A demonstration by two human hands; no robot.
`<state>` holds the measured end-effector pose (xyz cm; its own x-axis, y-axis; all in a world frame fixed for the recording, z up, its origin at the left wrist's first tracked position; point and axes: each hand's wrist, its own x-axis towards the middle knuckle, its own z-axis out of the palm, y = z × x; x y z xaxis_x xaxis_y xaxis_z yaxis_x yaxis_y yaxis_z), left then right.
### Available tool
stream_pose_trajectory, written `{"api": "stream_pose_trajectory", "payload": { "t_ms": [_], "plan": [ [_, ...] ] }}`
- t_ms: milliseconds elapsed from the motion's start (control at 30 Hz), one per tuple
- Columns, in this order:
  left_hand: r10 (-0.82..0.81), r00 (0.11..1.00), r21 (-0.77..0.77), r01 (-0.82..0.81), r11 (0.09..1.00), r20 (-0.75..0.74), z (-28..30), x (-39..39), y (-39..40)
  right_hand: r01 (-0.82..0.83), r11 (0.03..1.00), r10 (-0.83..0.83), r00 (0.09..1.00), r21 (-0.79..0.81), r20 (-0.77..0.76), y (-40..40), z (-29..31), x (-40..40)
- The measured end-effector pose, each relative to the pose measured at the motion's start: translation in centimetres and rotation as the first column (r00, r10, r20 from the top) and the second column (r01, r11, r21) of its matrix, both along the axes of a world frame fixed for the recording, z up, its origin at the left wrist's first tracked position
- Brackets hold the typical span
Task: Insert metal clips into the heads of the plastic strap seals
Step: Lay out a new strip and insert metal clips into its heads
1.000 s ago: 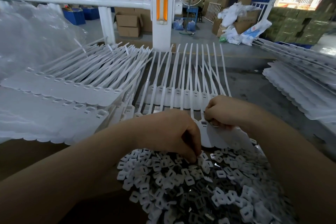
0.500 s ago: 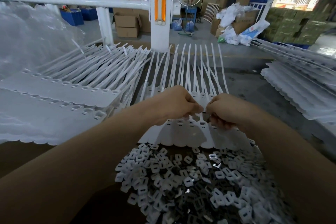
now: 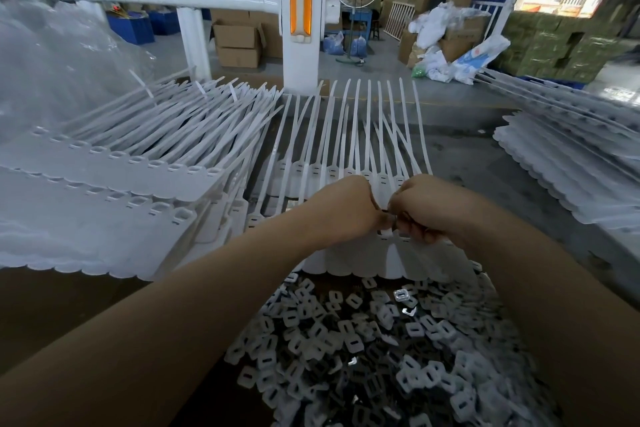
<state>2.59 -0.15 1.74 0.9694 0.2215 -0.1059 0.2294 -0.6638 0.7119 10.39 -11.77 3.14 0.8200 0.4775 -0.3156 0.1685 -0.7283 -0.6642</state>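
Head view: left hand (image 3: 346, 208) and right hand (image 3: 429, 208) meet, fingers curled, pinching at one seal (image 3: 384, 232) in the middle row; what each holds is unclear. Clips (image 3: 363, 350), too many to count, heap nearest; three seal stacks on a grey table (image 3: 485, 167); warehouse behind.

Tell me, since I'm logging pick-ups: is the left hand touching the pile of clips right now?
Apart. The head view shows the left hand raised at the strap seals, with seal heads lying between it and the clip pile.
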Motion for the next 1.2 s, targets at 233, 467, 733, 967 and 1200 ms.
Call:
{"api": "stream_pose_trajectory", "payload": {
  "t_ms": [233, 467, 733, 967, 1200],
  "plan": [
    [-0.027, 1.000, 0.019, 0.027, 0.999, -0.006, -0.2, 0.2, 0.7, -0.015, 1.000, 0.015, 1.000, -0.018, 0.023, 0.1, 0.0, -0.1],
    [-0.008, 1.000, 0.012, 0.008, 1.000, -0.009, -0.4, 0.3, 0.6, -0.017, 1.000, 0.017, 1.000, -0.019, 0.026, 0.0, -0.2, -0.1],
    [-0.003, 1.000, 0.042, 0.004, 0.999, -0.029, -0.2, 0.5, 0.2, -0.024, 0.999, 0.026, 0.999, -0.033, 0.037, 0.0, -0.2, 0.1],
    [0.050, 0.998, 0.120, -0.044, 0.992, -0.046, -0.3, 0.8, 0.3, -0.029, 0.999, 0.031, 0.999, -0.042, 0.040, -0.1, -0.3, 0.1],
    [-0.011, 1.000, 0.157, 0.012, 0.987, -0.009, -0.8, 0.1, 1.0, -0.031, 0.998, 0.033, 0.999, -0.052, 0.042, 0.0, -0.2, 0.0]
  ]
}}
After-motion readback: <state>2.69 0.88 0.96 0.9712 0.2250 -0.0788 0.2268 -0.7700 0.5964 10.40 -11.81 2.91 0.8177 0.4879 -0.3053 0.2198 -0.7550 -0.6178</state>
